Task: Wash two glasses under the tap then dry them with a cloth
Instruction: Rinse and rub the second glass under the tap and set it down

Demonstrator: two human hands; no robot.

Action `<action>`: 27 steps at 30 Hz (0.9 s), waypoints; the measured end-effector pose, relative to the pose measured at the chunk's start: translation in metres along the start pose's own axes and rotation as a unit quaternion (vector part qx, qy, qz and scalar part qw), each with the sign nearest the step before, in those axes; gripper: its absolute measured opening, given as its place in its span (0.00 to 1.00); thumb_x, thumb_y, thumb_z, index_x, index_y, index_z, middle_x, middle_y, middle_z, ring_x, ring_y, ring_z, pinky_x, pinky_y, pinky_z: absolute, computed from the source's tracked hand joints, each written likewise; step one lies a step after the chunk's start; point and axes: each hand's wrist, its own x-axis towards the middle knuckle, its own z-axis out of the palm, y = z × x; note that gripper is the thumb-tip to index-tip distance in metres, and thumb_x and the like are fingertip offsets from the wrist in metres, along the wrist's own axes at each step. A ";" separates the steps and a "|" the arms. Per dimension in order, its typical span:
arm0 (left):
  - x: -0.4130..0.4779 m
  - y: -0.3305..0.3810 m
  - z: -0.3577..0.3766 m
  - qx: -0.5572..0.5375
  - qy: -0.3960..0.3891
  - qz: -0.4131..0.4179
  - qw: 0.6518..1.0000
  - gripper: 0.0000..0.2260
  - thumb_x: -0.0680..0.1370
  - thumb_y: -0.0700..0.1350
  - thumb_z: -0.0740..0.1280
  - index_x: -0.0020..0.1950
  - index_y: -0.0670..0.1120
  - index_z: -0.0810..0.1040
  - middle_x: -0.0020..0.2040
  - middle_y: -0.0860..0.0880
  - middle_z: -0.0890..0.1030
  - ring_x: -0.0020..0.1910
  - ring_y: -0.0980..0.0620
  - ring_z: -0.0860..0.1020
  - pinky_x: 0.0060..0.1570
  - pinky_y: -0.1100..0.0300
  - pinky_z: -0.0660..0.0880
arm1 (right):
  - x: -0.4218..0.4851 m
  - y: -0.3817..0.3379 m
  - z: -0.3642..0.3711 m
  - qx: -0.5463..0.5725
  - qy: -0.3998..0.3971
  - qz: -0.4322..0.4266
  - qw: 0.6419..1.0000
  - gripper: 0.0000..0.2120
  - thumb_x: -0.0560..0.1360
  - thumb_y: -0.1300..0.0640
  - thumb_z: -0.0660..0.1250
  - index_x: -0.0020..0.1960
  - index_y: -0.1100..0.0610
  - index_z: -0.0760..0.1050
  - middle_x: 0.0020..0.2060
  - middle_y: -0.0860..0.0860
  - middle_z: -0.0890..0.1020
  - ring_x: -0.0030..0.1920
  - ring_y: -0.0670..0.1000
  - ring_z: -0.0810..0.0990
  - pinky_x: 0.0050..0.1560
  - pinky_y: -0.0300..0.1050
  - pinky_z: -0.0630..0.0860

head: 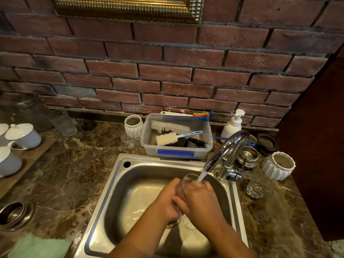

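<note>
Over a rectangular stainless-steel sink point(104, 211) set into a dark brown veined marble counter point(74, 164), a person's left hand point(167, 200) and right hand point(202, 199) wrap together round a clear drinking glass point(183, 183), fingers closed on its sides, the glass tilted with its mouth up toward the stream from a curved chrome tap point(226, 151); water strikes the right hand at the rim. A second clear faceted glass point(256, 189) stands on the counter just right of the sink; a pale green cloth point(39, 246) lies blurred at the near left corner. Behind the basin sits a translucent plastic tub with a blue clasp point(176, 152) holding white brushes; a white ribbed ceramic pot point(133, 126) stands to its left, a white pump bottle point(232, 125) to its right. White lidded cups point(23, 135) line a wooden tray at far left; a rough red brick wall point(167, 71) rises behind, a gilt frame point(128, 10) hanging at the top.
</note>
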 end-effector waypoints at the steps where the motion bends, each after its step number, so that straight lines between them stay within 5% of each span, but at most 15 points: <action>1: -0.001 -0.002 0.000 -0.017 0.000 0.004 1.000 0.08 0.77 0.46 0.68 0.44 0.41 0.79 0.32 0.47 0.78 0.27 0.52 0.78 0.26 0.63 0.75 | -0.002 -0.001 0.003 0.018 0.006 0.017 1.000 0.17 0.80 0.40 0.58 0.55 0.48 0.81 0.51 0.47 0.84 0.54 0.47 0.79 0.66 0.49 0.69; 4: -0.006 0.000 0.005 -0.010 0.027 0.073 0.997 0.10 0.79 0.44 0.65 0.39 0.43 0.77 0.30 0.47 0.78 0.28 0.52 0.77 0.26 0.63 0.74 | -0.004 0.000 0.014 0.162 0.034 0.091 0.982 0.24 0.77 0.34 0.54 0.46 0.48 0.82 0.41 0.44 0.85 0.43 0.43 0.80 0.56 0.47 0.77; 7: -0.005 0.006 0.015 0.199 0.142 0.233 0.941 0.11 0.82 0.44 0.60 0.45 0.42 0.77 0.41 0.41 0.80 0.36 0.50 0.76 0.29 0.61 0.73 | -0.004 -0.004 0.014 0.421 0.074 0.210 0.879 0.23 0.79 0.40 0.59 0.41 0.54 0.84 0.34 0.52 0.86 0.37 0.50 0.84 0.45 0.56 0.82; 8: -0.003 0.007 0.018 0.290 0.169 0.297 0.894 0.10 0.83 0.44 0.59 0.47 0.42 0.77 0.44 0.41 0.80 0.38 0.50 0.76 0.32 0.60 0.73 | -0.001 -0.003 0.014 0.509 0.073 0.269 0.814 0.20 0.81 0.45 0.61 0.44 0.55 0.85 0.38 0.53 0.87 0.42 0.52 0.86 0.49 0.55 0.82; 10: -0.005 0.009 0.020 0.440 0.174 0.419 0.775 0.09 0.83 0.46 0.61 0.47 0.46 0.78 0.44 0.47 0.80 0.41 0.54 0.77 0.39 0.61 0.74 | 0.001 0.001 0.009 0.710 0.038 0.357 0.605 0.14 0.81 0.51 0.63 0.55 0.59 0.82 0.48 0.58 0.87 0.54 0.58 0.85 0.56 0.56 0.80; 12: -0.011 0.010 0.022 0.580 0.138 0.511 0.619 0.07 0.83 0.50 0.61 0.51 0.50 0.78 0.47 0.54 0.78 0.45 0.59 0.75 0.44 0.64 0.74 | -0.002 0.008 0.004 0.826 0.004 0.379 0.418 0.16 0.80 0.51 0.63 0.61 0.58 0.80 0.56 0.62 0.85 0.60 0.62 0.82 0.58 0.60 0.77; 14: -0.012 0.009 0.022 0.643 0.094 0.552 0.522 0.09 0.83 0.53 0.60 0.55 0.51 0.77 0.50 0.56 0.77 0.47 0.60 0.73 0.46 0.65 0.72 | -0.004 0.013 0.001 0.857 -0.005 0.365 0.363 0.17 0.78 0.49 0.64 0.62 0.56 0.80 0.58 0.62 0.84 0.62 0.63 0.80 0.60 0.62 0.76; 16: -0.011 0.009 0.021 0.625 0.077 0.534 0.565 0.13 0.82 0.57 0.57 0.54 0.52 0.77 0.51 0.56 0.78 0.48 0.59 0.75 0.47 0.63 0.75 | -0.003 0.017 0.002 0.845 0.000 0.348 0.407 0.18 0.75 0.50 0.66 0.62 0.57 0.80 0.57 0.61 0.84 0.61 0.62 0.81 0.60 0.63 0.75; 17: -0.009 0.009 0.020 0.587 0.069 0.507 0.627 0.15 0.80 0.59 0.56 0.52 0.52 0.77 0.49 0.55 0.78 0.47 0.58 0.76 0.47 0.60 0.77 | -0.001 0.018 0.002 0.814 0.010 0.338 0.473 0.16 0.76 0.52 0.66 0.60 0.57 0.81 0.55 0.60 0.85 0.60 0.61 0.82 0.62 0.63 0.75; 20: 0.002 0.005 0.019 0.418 0.066 0.367 0.828 0.13 0.81 0.54 0.59 0.51 0.48 0.78 0.44 0.50 0.80 0.40 0.53 0.78 0.34 0.57 0.78 | 0.003 0.014 0.001 0.598 0.055 0.296 0.743 0.11 0.79 0.51 0.66 0.46 0.55 0.85 0.42 0.56 0.88 0.47 0.56 0.86 0.56 0.65 0.80; 22: 0.006 0.003 0.019 0.265 0.076 0.227 0.934 0.12 0.82 0.51 0.60 0.54 0.44 0.79 0.43 0.46 0.80 0.38 0.51 0.78 0.31 0.59 0.74 | 0.001 0.013 0.006 0.461 0.056 0.223 0.857 0.12 0.78 0.50 0.66 0.41 0.53 0.84 0.37 0.54 0.87 0.40 0.52 0.86 0.49 0.61 0.82; 25: 0.002 0.005 0.006 0.104 0.046 0.048 0.992 0.12 0.79 0.51 0.66 0.51 0.42 0.80 0.41 0.45 0.82 0.38 0.49 0.81 0.34 0.59 0.77 | -0.007 0.013 0.012 0.210 0.034 0.074 0.974 0.19 0.77 0.38 0.58 0.51 0.49 0.83 0.43 0.45 0.85 0.45 0.43 0.82 0.53 0.46 0.80; 27: -0.001 0.006 -0.003 0.054 -0.012 0.000 0.998 0.10 0.77 0.48 0.69 0.49 0.42 0.81 0.38 0.45 0.81 0.33 0.50 0.80 0.33 0.59 0.78 | -0.007 0.018 0.014 0.107 0.037 0.018 0.993 0.24 0.75 0.36 0.51 0.51 0.47 0.81 0.44 0.43 0.84 0.46 0.42 0.78 0.54 0.43 0.72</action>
